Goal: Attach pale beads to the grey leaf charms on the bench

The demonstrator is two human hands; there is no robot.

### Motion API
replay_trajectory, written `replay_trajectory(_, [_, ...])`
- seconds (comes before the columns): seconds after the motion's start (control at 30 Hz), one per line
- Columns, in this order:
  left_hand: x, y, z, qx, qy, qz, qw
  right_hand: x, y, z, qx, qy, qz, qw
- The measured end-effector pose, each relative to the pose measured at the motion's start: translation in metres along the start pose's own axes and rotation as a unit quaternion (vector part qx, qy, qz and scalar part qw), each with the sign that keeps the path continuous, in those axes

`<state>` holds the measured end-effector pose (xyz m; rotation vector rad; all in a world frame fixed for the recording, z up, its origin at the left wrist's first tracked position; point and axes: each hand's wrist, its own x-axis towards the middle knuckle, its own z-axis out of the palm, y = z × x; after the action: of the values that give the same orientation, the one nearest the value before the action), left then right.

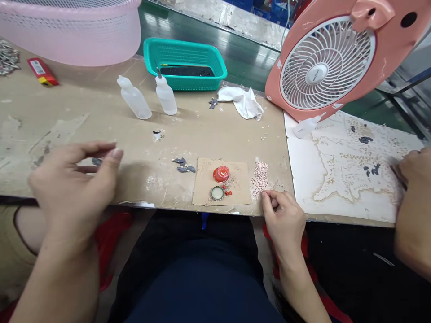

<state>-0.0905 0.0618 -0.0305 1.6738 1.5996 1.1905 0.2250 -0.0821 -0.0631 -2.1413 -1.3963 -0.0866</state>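
Note:
My left hand (72, 186) hovers over the left part of the table, thumb and index finger nearly together; anything between them is too small to make out. A dark grey piece (96, 161) shows through the gap in its fingers, and I cannot tell whether it is held. At the lower edge of a heap of tiny pinkish beads (260, 177), my right hand (284, 217) pinches thumb and index finger together, their contents hidden. Between the hands, a cardboard square (202, 190) carries a red cap (221, 174), a bottle cap (217, 193) and several small red bits (228, 193).
Grey leaf-like pieces (186, 169) lie left of the cardboard. Behind are two squeeze bottles (136, 101), a green basket (185, 83), a white cloth (247, 104) and a pink basket (74, 36). A fan (323, 67) stands back right. Another person's hand (412, 166) rests over a map-printed sheet (350, 175).

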Motion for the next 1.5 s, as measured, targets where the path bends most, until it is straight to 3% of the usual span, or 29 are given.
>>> replay_trajectory(0.07, [-0.012,0.018,0.012,0.084,0.036,0.023,0.996,-0.001,0.002,0.000,0.006,0.001,-0.014,1.000])
replay_trajectory(0.13, [-0.026,0.035,0.026,0.056,-0.009,0.071,0.996,-0.002,0.001,-0.003,0.021,-0.001,-0.028,0.999])
replay_trajectory(0.2, [-0.041,0.051,0.039,-0.029,-0.088,0.104,0.990,-0.003,-0.005,-0.008,0.052,0.008,-0.045,0.998])
replay_trajectory(0.27, [-0.053,0.067,0.051,-0.113,-0.205,0.076,0.969,-0.005,-0.016,-0.016,0.089,0.027,-0.076,0.993])
replay_trajectory(0.37, [-0.065,0.086,0.065,-0.229,-0.355,-0.021,0.906,-0.008,-0.036,-0.027,0.119,0.039,-0.152,0.980])
replay_trajectory(0.47, [-0.069,0.095,0.069,-0.301,-0.410,-0.102,0.855,-0.010,-0.049,-0.032,0.122,0.031,-0.230,0.965])
replay_trajectory(0.57, [-0.070,0.094,0.066,-0.315,-0.413,-0.119,0.846,-0.009,-0.053,-0.030,0.121,0.037,-0.289,0.949])
replay_trajectory(0.67, [-0.071,0.090,0.062,-0.291,-0.395,-0.099,0.866,-0.007,-0.058,-0.025,0.133,0.030,-0.292,0.947])
replay_trajectory(0.93, [-0.079,0.081,0.063,-0.293,-0.274,-0.027,0.916,-0.012,-0.085,-0.012,0.249,0.022,-0.128,0.960])
replay_trajectory(1.07, [-0.078,0.073,0.064,-0.224,-0.205,0.090,0.949,-0.014,-0.090,-0.008,0.350,-0.069,-0.012,0.934])
replay_trajectory(1.13, [-0.076,0.071,0.063,-0.191,-0.196,0.125,0.954,-0.012,-0.090,-0.009,0.367,-0.101,0.010,0.925])
replay_trajectory(1.27, [-0.072,0.070,0.060,-0.168,-0.224,0.105,0.954,-0.003,-0.091,-0.013,0.320,-0.095,-0.041,0.942])
replay_trajectory(1.5, [-0.068,0.069,0.057,-0.225,-0.276,-0.009,0.934,0.006,-0.094,-0.016,0.250,-0.093,-0.108,0.958])
